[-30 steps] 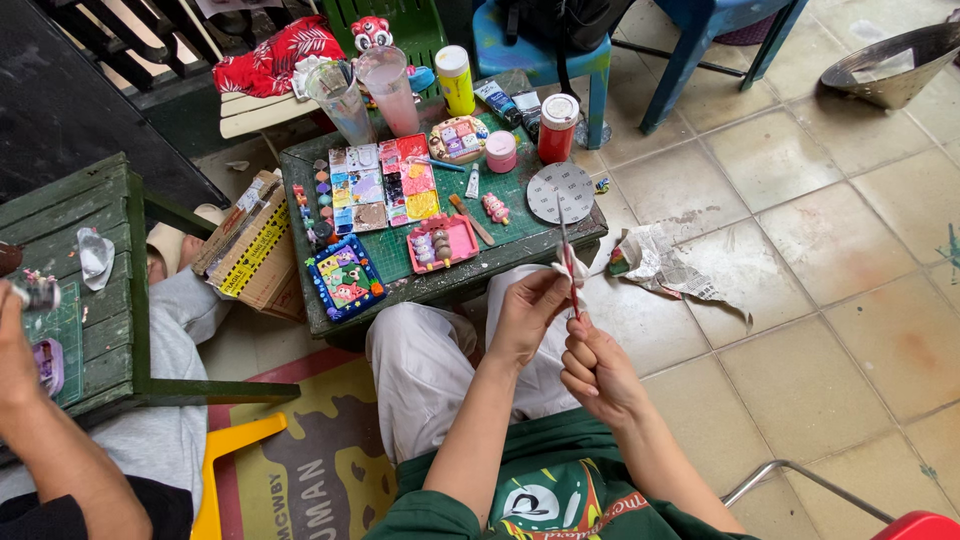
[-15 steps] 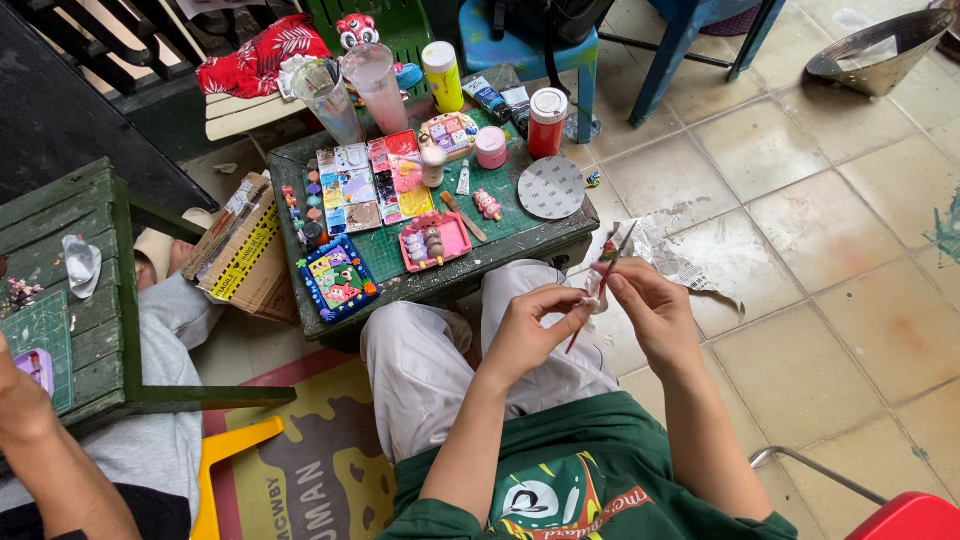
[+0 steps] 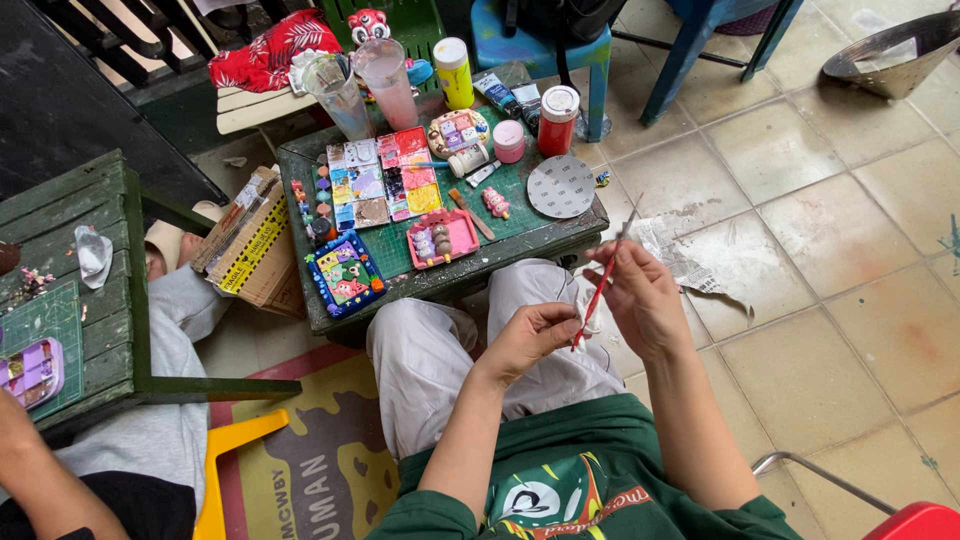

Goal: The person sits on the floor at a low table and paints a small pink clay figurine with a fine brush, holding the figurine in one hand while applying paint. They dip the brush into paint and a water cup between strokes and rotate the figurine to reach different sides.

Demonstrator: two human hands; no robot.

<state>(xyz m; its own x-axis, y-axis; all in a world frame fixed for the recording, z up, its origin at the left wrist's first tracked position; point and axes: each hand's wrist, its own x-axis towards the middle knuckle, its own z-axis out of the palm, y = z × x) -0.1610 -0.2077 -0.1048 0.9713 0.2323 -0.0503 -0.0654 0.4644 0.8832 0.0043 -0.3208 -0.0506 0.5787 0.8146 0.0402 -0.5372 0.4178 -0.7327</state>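
Beyond the fingers, a low green desk (image 3: 545, 232) crowded with a colourful paint palette (image 3: 385, 182), a grey round disc (image 3: 561, 186) and a small pink tray (image 3: 442, 238). Nearer, over the lap, left hand (image 3: 528, 338) and right hand (image 3: 645, 298), both pinched shut on a thin red paintbrush (image 3: 597, 292). Long axis slanting up and away, lower end in the left fingers, right fingers gripping higher on the shaft, bristle tip above them.

Setting: informal craft-painting spot on a tiled patio floor (image 3: 800, 200), likely outdoors or semi-open. Evidence: low green table (image 3: 540, 235) carrying a colourful paint palette (image 3: 385, 185), rinse cups (image 3: 340, 90), paint bottles (image 3: 455, 70) and small painted figures (image 3: 495, 202). Plastic stools (image 3: 560, 50) and a weathered green bench (image 3: 70, 240) stand around.
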